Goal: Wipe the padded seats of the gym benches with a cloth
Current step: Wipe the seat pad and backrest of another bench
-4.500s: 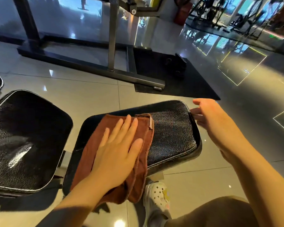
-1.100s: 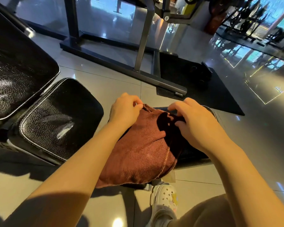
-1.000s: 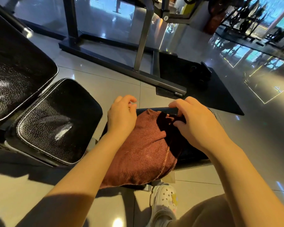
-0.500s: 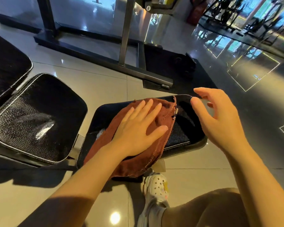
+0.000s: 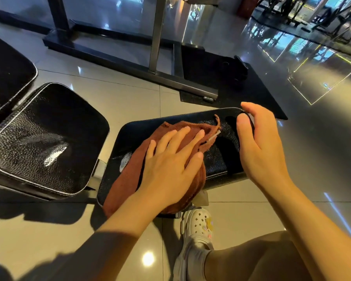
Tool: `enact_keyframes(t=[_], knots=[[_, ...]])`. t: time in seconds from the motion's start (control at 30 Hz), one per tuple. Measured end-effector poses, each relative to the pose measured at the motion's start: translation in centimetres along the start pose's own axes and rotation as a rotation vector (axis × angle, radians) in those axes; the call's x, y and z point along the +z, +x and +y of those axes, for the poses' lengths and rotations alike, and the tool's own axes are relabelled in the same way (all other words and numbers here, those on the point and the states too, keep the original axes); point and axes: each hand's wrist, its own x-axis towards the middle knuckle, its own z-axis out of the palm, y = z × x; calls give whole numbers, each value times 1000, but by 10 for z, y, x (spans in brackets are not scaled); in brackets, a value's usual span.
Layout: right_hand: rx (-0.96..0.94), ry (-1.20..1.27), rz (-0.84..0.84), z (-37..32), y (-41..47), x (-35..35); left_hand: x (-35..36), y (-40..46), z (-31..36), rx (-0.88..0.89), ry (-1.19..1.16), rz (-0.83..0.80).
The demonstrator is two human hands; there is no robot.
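Observation:
A brown cloth [image 5: 126, 179] lies bunched on the small black padded seat [image 5: 219, 163] in the middle of the head view. My left hand [image 5: 170, 165] presses flat on the cloth with its fingers spread and straight. The cloth's lower end hangs over the seat's near edge. My right hand [image 5: 259, 142] grips the seat's far right corner, thumb on top and fingers curled over the edge. A second padded seat [image 5: 47, 138] sits to the left, bare and shiny.
A larger black pad [image 5: 6, 74] lies at the far left. A grey metal machine frame [image 5: 156, 37] stands behind on glossy floor tiles, beside a black floor mat [image 5: 231, 88]. My white shoe [image 5: 197, 226] and knee are just below the seat.
A second ago both hands pinched the cloth's top edge. My left hand now lies flat on the cloth, and my right hand has moved off it to the seat's right corner.

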Motion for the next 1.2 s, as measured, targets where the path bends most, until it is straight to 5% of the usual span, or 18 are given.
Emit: enact_keyframes(t=[0.13, 0.5, 0.63, 0.87, 0.97, 1.1, 1.2], knots=[[34, 43, 29, -2, -2, 2, -3, -21, -20, -44, -44, 36], [24, 31, 58, -2, -5, 4, -2, -6, -59, -600, -20, -15], [41, 52, 65, -3, -5, 4, 2, -30, -63, -417, 52, 53], [27, 74, 53, -5, -9, 4, 30, -106, -40, -44, -105, 430], [2, 82, 52, -4, -11, 1, 16, -76, -50, -81, -49, 317], [-11, 96, 49, -3, -11, 4, -10, -28, -77, -219, 54, -47], [-14, 101, 45, -1, -11, 5, -14, -27, -79, -233, 66, -104]])
